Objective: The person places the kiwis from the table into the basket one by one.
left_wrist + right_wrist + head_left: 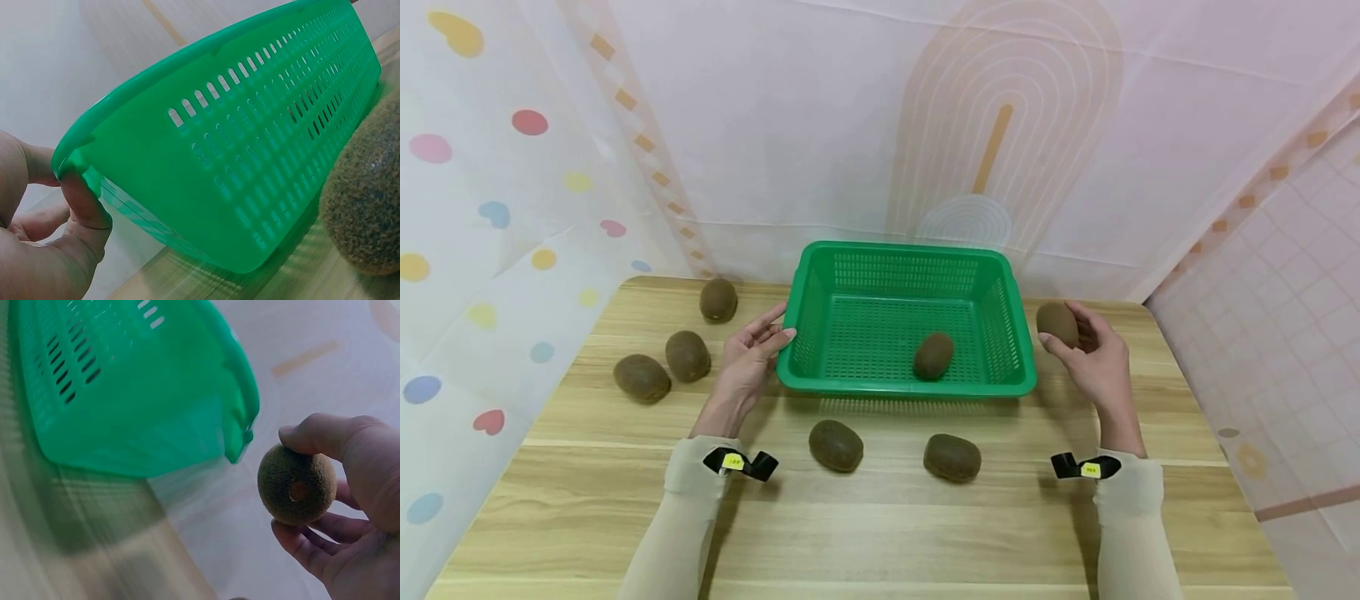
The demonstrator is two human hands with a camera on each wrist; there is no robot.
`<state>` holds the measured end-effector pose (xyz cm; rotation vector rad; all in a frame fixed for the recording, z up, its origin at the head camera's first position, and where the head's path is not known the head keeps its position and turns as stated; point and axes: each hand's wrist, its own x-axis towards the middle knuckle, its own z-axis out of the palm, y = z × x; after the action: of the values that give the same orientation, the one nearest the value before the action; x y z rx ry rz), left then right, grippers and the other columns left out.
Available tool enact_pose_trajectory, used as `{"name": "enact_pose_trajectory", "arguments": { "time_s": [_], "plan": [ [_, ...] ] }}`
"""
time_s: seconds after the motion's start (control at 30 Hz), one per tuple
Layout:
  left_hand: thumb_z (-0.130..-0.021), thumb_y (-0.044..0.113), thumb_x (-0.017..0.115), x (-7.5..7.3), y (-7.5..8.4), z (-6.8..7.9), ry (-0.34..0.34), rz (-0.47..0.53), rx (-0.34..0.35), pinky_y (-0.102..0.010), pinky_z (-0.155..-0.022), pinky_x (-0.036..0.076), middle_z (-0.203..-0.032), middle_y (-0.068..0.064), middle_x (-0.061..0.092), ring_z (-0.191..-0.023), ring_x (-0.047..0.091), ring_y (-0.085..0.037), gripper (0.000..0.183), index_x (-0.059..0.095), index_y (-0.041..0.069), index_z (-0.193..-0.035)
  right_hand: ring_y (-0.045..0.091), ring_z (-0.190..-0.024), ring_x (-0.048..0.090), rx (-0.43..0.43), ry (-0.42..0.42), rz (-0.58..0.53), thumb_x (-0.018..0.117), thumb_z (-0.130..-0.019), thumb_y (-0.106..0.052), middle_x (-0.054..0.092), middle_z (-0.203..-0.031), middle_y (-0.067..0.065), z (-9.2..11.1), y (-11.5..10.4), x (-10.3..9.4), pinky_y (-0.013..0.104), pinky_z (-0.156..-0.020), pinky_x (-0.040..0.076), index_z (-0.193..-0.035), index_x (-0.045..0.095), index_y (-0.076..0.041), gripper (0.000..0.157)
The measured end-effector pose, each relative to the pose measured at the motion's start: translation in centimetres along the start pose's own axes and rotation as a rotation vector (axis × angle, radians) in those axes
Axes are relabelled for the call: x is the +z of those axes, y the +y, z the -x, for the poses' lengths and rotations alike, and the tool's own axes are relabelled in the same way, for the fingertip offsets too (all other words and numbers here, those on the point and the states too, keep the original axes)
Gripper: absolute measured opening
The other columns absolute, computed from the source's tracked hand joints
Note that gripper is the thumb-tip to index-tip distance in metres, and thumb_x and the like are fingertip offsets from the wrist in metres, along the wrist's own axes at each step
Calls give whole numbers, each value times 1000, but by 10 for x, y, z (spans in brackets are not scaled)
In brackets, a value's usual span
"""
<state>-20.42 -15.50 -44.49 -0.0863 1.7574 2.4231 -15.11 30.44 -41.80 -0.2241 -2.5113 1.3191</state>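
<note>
A green plastic basket (902, 389) stands at the back middle of the wooden table, with one kiwi (934, 357) lying inside it. My left hand (751, 354) pinches the basket's left rim between thumb and fingers; the left wrist view shows the fingers (84, 206) under the lip. To the right of the basket, my right hand (1093, 350) grips another kiwi (1057, 325) between thumb and fingers. In the right wrist view this kiwi (297, 485) is held apart from the basket wall (137, 419).
Two kiwis lie in front of the basket, one on the left (836, 446) and one on the right (952, 457). At the table's left are three more: a back one (718, 301), a middle one (687, 357) and a front one (642, 378). A patterned cloth (820, 125) hangs behind.
</note>
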Motion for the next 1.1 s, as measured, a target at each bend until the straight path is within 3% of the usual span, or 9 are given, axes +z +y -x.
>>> {"name": "enact_pose_trajectory", "arguments": {
  "time_s": [0.27, 0.6, 1.1],
  "plan": [
    [-85, 12, 70, -1, 0, 1, -8, 0, 8, -19, -65, 55, -93, 0, 55, -77, 59, -5, 62, 44, 10, -141, 11, -108, 54, -100, 0, -52, 75, -80, -28, 55, -130, 3, 6, -18, 1, 13, -85, 44, -136, 50, -28, 61],
    [-85, 12, 70, -1, 0, 1, 5, -6, -1, -19, -65, 55, -93, 1, 57, -77, 60, -6, 62, 44, 11, -141, 10, -104, 55, -207, -44, -99, 74, -81, -11, 56, -128, 14, 23, -60, 0, 13, -82, 47, -135, 51, -10, 59],
    [-84, 13, 72, 0, 0, -1, 20, -23, -12, -18, -63, 55, -94, -1, 56, -77, 59, -5, 62, 46, 12, -140, 16, -107, 55, -308, -111, -131, 75, -80, -9, 58, -126, 11, 29, -71, 14, 17, -82, 49, -132, 53, -6, 57]
  ]
}}
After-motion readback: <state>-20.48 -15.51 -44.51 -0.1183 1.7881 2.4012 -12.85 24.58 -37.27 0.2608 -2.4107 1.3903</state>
